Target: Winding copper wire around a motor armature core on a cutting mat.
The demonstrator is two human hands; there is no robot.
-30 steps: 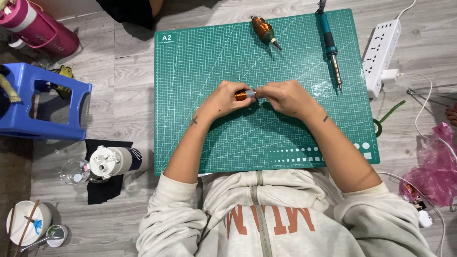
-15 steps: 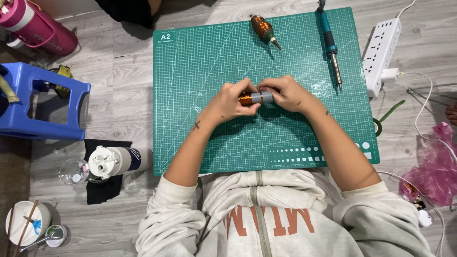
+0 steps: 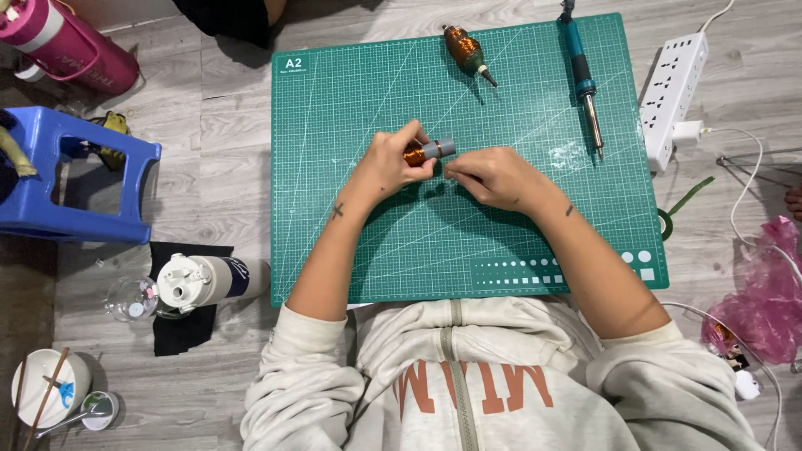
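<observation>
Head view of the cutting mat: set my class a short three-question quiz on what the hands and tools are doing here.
1. True or false: the left hand holds a copper-wound coil with a grey end.
2. Which tool lies on the green cutting mat nearest the white power strip? A) soldering iron B) scissors C) pliers
3. What lies on the mat's top edge, left of the soldering iron?

Key:
1. True; the right hand pinches something too small to tell beside it.
2. A.
3. A second copper coil.
</observation>
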